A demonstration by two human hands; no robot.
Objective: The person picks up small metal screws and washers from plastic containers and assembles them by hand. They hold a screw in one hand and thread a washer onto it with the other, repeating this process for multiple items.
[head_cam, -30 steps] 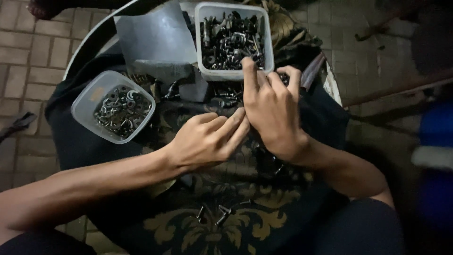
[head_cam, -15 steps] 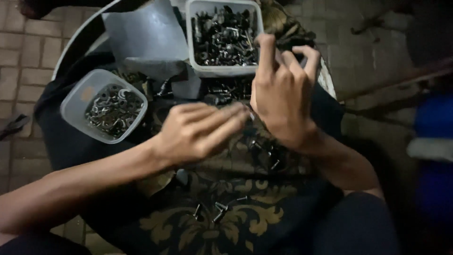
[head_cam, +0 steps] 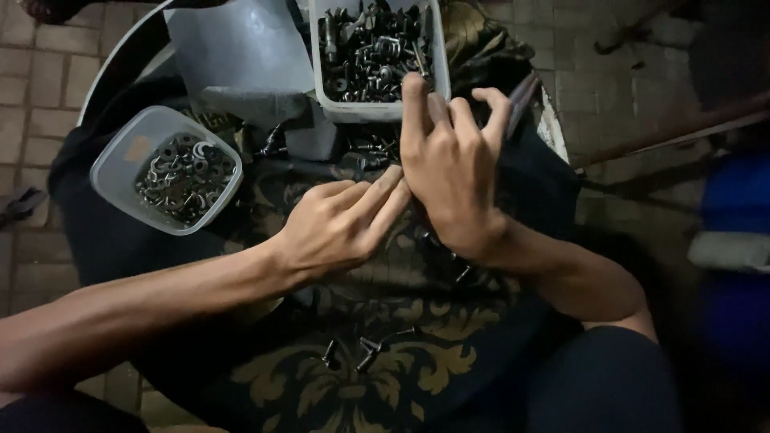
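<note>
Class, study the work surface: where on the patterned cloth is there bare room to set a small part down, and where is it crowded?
Free: the patterned cloth near the person, below the left hand and right hand, apart from a few loose screws. Crowded: the far edge, with the washer tub, the bolt tub and scattered hardware between them.

Left hand [head_cam: 341, 228] flat, right hand [head_cam: 451, 172] arched, fingertips touching.

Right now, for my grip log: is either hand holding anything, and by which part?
Cannot be told: the left hand and right hand meet fingertip to fingertip, hiding whatever lies between.
</note>
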